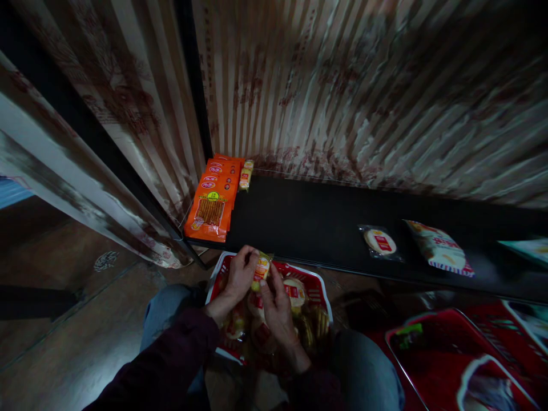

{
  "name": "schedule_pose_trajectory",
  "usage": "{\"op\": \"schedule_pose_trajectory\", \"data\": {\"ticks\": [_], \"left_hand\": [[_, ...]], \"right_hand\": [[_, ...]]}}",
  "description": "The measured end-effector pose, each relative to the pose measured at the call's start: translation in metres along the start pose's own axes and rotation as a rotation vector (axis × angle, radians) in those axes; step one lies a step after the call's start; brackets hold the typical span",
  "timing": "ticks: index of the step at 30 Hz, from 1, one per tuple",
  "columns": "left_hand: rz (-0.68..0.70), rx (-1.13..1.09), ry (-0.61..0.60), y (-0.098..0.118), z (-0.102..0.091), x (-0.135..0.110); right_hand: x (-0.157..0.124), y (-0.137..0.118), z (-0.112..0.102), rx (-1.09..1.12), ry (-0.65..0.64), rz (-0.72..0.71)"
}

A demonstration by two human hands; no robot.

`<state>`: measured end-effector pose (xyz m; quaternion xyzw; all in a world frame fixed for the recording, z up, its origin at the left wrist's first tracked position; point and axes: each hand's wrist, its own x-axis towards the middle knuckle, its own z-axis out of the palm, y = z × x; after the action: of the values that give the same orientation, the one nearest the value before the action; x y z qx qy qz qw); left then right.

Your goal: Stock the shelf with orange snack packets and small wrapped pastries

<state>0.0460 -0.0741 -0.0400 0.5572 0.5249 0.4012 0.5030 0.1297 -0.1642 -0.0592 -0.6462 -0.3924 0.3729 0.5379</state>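
My left hand (238,279) and my right hand (277,305) meet over a red basket (320,288) on my lap. Both pinch a small yellow snack packet (261,269) held upright between them, left fingers at its top, right fingers at its lower edge. Under the hands the basket holds several more packets, among them a round cake in clear wrap with a red label (295,292).
A low black shelf (308,220) runs along a striped wall. On it lie a row of orange snack packs (212,208), yellow packets (245,174), a round wrapped cake (380,242) and a white bag (440,248). A second red basket (432,365) sits at the right.
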Motion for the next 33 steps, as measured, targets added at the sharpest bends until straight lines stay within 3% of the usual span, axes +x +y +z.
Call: {"op": "schedule_pose_trajectory", "data": {"ticks": [8, 15, 19, 27, 33], "left_hand": [[-0.008, -0.076, -0.067, 0.014, 0.009, 0.016], [-0.001, -0.103, -0.053, 0.025, 0.009, 0.028], [0.056, -0.159, -0.073, 0.028, 0.003, 0.026], [0.136, -0.046, -0.047, 0.025, -0.005, 0.016], [0.087, -0.121, -0.068, 0.026, -0.004, 0.016]], "right_hand": [[0.012, -0.018, -0.006, 0.060, 0.050, 0.035], [0.022, -0.029, -0.006, 0.110, 0.014, 0.014], [0.034, -0.028, -0.006, 0.066, 0.071, 0.013], [0.051, -0.032, 0.003, 0.108, 0.106, -0.024], [0.057, -0.034, 0.009, -0.071, 0.198, -0.134]]}}
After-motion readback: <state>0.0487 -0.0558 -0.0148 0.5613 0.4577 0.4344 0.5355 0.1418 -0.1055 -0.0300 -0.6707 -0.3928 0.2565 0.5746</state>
